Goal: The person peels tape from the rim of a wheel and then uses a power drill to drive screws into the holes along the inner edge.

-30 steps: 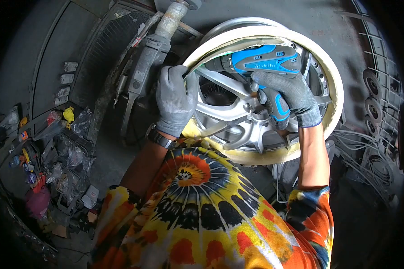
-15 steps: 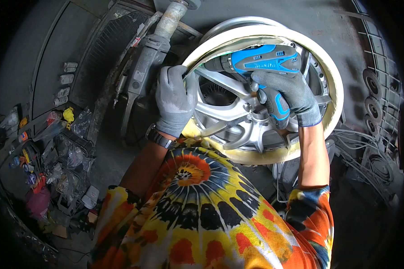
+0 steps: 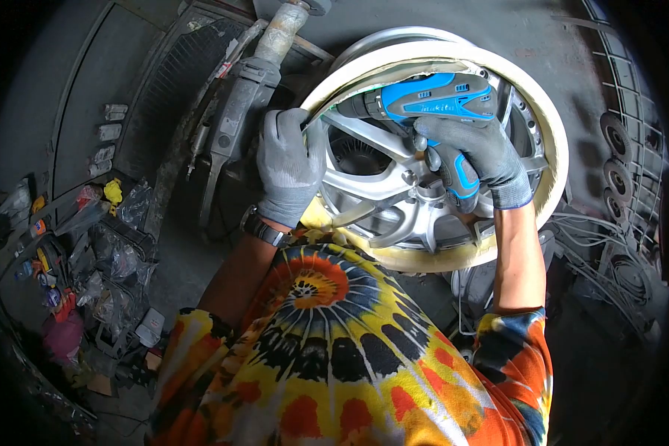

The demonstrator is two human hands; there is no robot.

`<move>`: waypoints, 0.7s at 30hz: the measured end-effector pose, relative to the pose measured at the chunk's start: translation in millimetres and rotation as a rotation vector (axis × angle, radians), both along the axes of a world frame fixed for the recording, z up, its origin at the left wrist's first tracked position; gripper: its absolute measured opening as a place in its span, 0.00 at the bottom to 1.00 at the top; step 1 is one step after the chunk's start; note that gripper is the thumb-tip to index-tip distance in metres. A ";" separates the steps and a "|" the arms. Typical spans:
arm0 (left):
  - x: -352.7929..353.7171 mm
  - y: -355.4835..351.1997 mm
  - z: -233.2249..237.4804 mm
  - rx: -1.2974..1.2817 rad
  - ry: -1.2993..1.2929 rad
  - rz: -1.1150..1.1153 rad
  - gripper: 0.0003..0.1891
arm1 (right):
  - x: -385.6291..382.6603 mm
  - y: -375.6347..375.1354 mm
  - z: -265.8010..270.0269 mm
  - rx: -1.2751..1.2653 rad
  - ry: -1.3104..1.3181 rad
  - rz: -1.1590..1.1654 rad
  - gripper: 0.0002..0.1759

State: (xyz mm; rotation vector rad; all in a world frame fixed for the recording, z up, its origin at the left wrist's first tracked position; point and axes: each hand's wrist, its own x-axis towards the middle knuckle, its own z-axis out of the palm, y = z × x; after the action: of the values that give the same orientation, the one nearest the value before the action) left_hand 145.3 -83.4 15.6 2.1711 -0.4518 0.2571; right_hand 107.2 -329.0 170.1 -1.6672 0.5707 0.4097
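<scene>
Near edge: wearer's multicoloured tie-dye shirt (image 3: 357, 349). Just beyond, dark wristwatch (image 3: 266, 227) on L wrist, then both hands, grey knit gloves w/ coated palms & fingers.

L hand (image 3: 290, 167): fingers curled in, narrow, against near-L part of rim. Can't tell if it's pinching anything; fingertips partly hidden.

R hand (image 3: 490, 152): wrapped round grip of blue and dark-grey cordless drill (image 3: 442, 97). Drill lies over far half of silver multi-spoke alloy wheel (image 3: 368, 183), chuck (image 3: 360, 105) aimed L twd L hand. Working tip unclear, contact w/ rim can't be confirmed.

Cream-coloured covering (image 3: 559, 141) runs round wheel's outer edge; ragged inner edge on far side, just beside drill body.

Tips, my judgement: L fingertips out of chuck's line, esp. w/ gloves (snag risk). Drill level, wrist straight, light pressure, short trigger pulls. Chuck & body off spokes, else finish may get scuffed. Brace L palm on rim so wheel can't rock. Watch ragged edge, could catch.

Far L: dusty grey power tool (image 3: 238, 111). Far R: round discs (image 3: 617, 140) by metal grid (image 3: 635, 97).
</scene>
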 end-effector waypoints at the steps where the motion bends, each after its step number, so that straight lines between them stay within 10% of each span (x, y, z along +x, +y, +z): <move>1: -0.2 -0.1 -0.5 0.002 -0.002 0.002 0.12 | 0.3 1.0 0.0 0.024 -0.029 -0.005 0.16; 21: 0.3 0.6 2.0 0.009 0.018 -0.004 0.13 | -25.5 18.2 -6.9 0.065 0.016 -0.089 0.17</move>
State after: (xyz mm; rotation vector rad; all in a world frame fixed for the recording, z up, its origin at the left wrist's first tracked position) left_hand 145.6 -82.9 17.7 2.1792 -0.4482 0.2338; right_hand 81.7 -310.8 163.2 -1.5717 0.6353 0.3731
